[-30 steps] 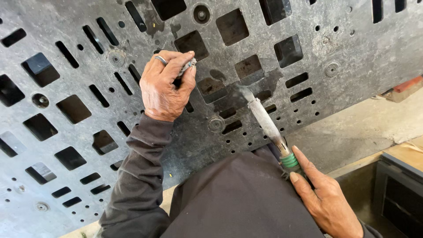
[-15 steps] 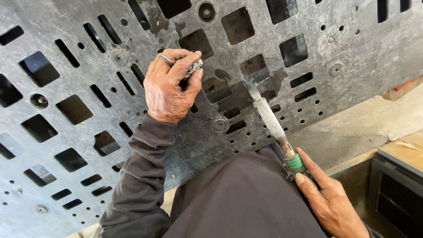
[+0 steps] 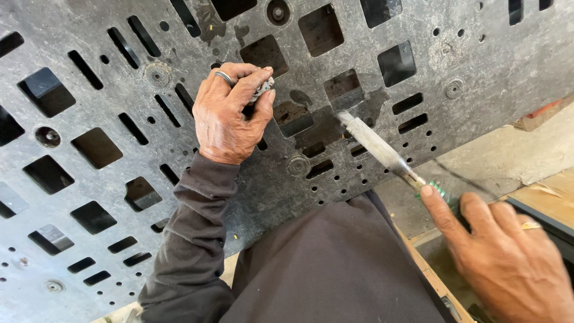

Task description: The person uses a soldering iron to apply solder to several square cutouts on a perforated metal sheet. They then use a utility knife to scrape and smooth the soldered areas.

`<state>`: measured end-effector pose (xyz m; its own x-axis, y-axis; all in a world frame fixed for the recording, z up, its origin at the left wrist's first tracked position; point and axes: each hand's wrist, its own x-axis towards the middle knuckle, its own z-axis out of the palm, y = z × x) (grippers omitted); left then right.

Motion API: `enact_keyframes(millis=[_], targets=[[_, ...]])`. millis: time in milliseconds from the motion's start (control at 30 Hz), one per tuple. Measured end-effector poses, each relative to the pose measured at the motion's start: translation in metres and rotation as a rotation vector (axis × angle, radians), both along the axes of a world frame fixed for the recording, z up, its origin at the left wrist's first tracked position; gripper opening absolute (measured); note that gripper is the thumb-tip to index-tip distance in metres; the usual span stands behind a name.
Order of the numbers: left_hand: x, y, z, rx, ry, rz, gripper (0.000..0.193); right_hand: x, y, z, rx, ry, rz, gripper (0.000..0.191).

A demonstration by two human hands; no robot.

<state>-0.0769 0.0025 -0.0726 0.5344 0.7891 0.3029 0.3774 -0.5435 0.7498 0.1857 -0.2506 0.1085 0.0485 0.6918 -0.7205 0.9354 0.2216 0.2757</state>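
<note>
Head view, two hands (image 3: 224, 116), one chisel (image 3: 376, 146), one panel (image 3: 119, 90)

Right hand (image 3: 508, 263) cut off by bottom and right edges; tool handle (image 3: 439, 190) mostly hidden under its fingers, only green bit showing. Small grey object (image 3: 262, 90) pinched in left hand (image 3: 230, 113), mostly covered, kind unclear. Perforated panel (image 3: 119, 72) runs past top, left edges. Square holes too dark to see inside.

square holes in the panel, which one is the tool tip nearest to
The square hole just above the tool tip, right of the left hand; the others lie farther off.
</note>
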Motion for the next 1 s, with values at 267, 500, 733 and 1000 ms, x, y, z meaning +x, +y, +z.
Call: enact_keyframes(millis=[267, 500, 733, 1000], targets=[[0.0, -0.001, 0.001, 0.006, -0.04, 0.019, 0.027, 0.04, -0.011, 0.007, 0.356, 0.245, -0.26, 0.08], [0.001, -0.003, 0.003, -0.012, -0.044, -0.035, 0.023, 0.039, -0.028, 0.011, 0.392, 0.292, -0.255, 0.075], [0.002, -0.001, 0.005, 0.003, 0.003, -0.05, 0.024, 0.024, 0.006, 0.014, 0.31, 0.175, -0.042, 0.088], [-0.001, -0.001, 0.004, 0.001, -0.013, -0.056, 0.028, 0.039, -0.037, 0.006, 0.397, 0.418, -0.448, 0.074]])
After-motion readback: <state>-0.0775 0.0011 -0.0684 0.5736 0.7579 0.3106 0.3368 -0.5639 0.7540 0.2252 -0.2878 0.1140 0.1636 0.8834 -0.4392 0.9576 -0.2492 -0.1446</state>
